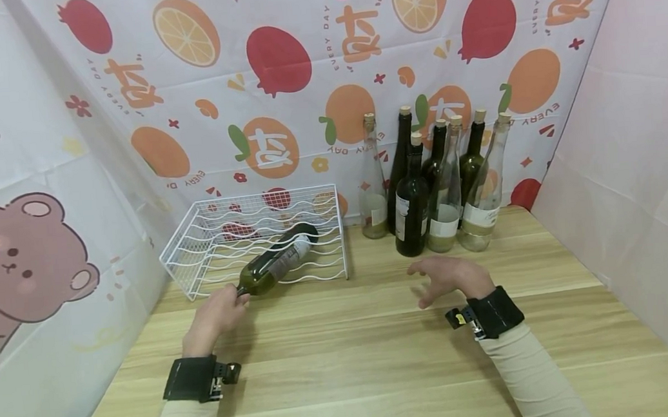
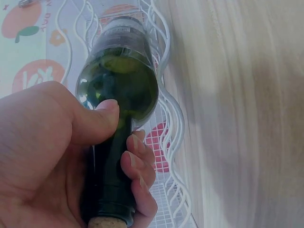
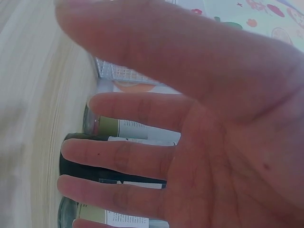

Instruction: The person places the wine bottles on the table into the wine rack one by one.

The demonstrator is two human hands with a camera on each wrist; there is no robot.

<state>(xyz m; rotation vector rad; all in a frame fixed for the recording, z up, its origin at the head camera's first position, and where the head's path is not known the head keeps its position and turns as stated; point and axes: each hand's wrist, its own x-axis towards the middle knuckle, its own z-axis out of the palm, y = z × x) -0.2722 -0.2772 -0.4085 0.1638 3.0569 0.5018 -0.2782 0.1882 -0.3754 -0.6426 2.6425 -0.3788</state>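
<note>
My left hand (image 1: 216,317) grips the neck of a dark green wine bottle (image 1: 281,261), thumb along the neck and fingers curled round it. A cork (image 2: 108,222) shows at the mouth end in the left wrist view. The bottle slants across the wavy wires of a white wire wine rack (image 1: 343,234), its base towards the back right and its neck sticking out at the front. My right hand (image 1: 452,274) hovers over the table with fingers extended and the thumb apart, holding nothing. Just beyond it stands a dark bottle (image 1: 410,219) with a pale label.
Several more corked bottles, clear and dark, cluster at the back right, among them a clear bottle (image 1: 373,199) on the left and another clear bottle (image 1: 482,217) on the right. Behind the wooden table (image 1: 345,363) hangs a fruit-print cloth (image 1: 316,119). Pale cloth hangs at both sides.
</note>
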